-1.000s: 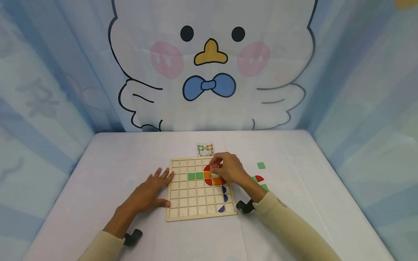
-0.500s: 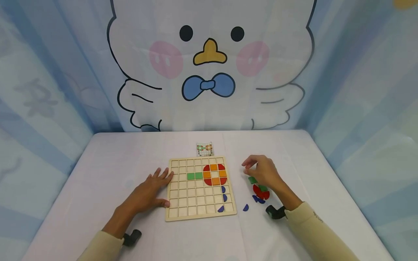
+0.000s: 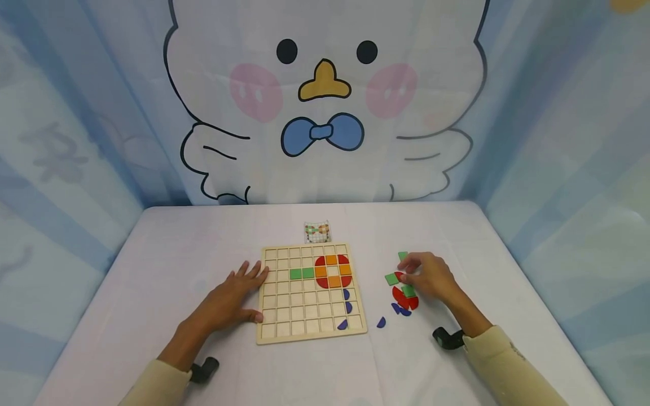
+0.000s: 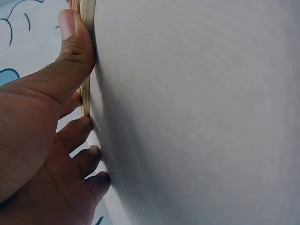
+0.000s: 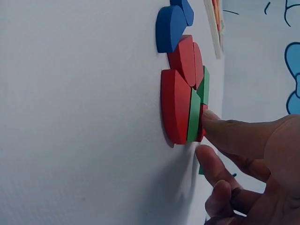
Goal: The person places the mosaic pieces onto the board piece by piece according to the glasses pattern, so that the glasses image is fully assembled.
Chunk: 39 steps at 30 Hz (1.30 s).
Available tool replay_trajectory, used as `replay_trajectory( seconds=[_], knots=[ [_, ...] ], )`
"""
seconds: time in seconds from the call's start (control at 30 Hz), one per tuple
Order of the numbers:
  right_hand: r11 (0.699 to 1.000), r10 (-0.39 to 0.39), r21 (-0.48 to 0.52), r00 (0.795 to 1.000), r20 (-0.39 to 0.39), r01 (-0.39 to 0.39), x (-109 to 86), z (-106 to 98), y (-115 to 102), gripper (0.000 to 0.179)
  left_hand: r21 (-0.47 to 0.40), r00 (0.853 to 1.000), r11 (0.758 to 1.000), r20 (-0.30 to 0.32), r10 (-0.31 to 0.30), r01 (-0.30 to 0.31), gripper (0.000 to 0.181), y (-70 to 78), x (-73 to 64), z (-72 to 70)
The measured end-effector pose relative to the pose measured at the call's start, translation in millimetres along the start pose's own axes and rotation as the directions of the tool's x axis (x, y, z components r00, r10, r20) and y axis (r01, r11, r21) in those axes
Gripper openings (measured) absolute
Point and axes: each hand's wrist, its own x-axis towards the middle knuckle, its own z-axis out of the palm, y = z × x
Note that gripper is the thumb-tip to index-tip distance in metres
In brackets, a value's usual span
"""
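My left hand rests spread along the left edge of a wooden grid board, thumb and fingertips touching its frame. In the left wrist view the thumb lies against the board's edge. My right hand is low over a loose group of coloured pieces right of the board. Its thumb tip is right at a red quarter-round piece, with a gap between thumb and index finger. A green square lies just beyond the index finger; another green square lies beside the red piece.
Red, orange, green and blue pieces sit in the grid, including an orange square. A patterned card lies behind the board. Several red and blue pieces are nearer me; a blue half-round lies apart.
My right hand has left the grid, where an orange square now shows at the ring's right side, and has moved right to the loose pieces. The left hand stays at the board's edge.
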Motion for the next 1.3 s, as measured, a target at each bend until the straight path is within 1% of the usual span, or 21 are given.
replay_trajectory(
  seconds=[0.17, 0.33, 0.43, 0.53, 0.7, 0.87, 1.17, 1.3],
  knots=[
    [1.0, -0.014, 0.008, 1.0, 0.018, 0.014, 0.5, 1.3, -2.4, 0.013, -0.006, 1.0, 1.0, 0.0, 0.003, -0.003, 0.11, -0.1, 0.0, -0.6],
    [0.999, -0.017, 0.032, 0.999, 0.04, 0.015, 2.2, 2.8, -6.6, 0.014, 0.001, 1.0, 1.0, 0.002, 0.0, 0.0, 0.111, 0.5, -0.3, -0.9],
    [0.998, -0.02, 0.064, 0.999, 0.034, 0.017, 3.7, 3.0, -11.7, 0.013, -0.002, 1.0, 1.0, 0.002, 0.0, 0.0, 0.111, 0.6, -0.8, -1.0],
    [0.994, -0.034, 0.104, 0.999, 0.006, 0.033, 5.6, 3.6, -20.0, 0.013, -0.013, 1.0, 1.0, 0.002, -0.001, 0.001, 0.111, 0.5, -1.1, -1.3],
    [0.983, -0.06, 0.17, 0.998, -0.026, 0.064, 11.0, 9.1, -43.7, 0.012, -0.019, 1.0, 1.0, 0.003, 0.002, -0.002, 0.11, -0.3, -1.0, -1.2],
    [0.977, -0.102, 0.186, 0.994, -0.038, 0.107, 19.2, 17.7, -73.9, 0.011, -0.016, 1.0, 1.0, -0.001, 0.0, 0.0, 0.11, -0.7, -0.3, 0.5],
    [0.961, -0.185, 0.21, 0.983, -0.003, 0.182, 35.7, 41.7, -121.8, 0.007, -0.004, 1.0, 1.0, -0.01, -0.004, 0.004, 0.11, 0.9, -0.5, 1.7],
    [0.944, -0.258, 0.218, 0.966, 0.01, 0.249, 42.8, 53.7, -139.6, 0.006, 0.0, 1.0, 1.0, -0.011, -0.004, 0.004, 0.111, 0.3, -0.5, 0.8]
  ],
)
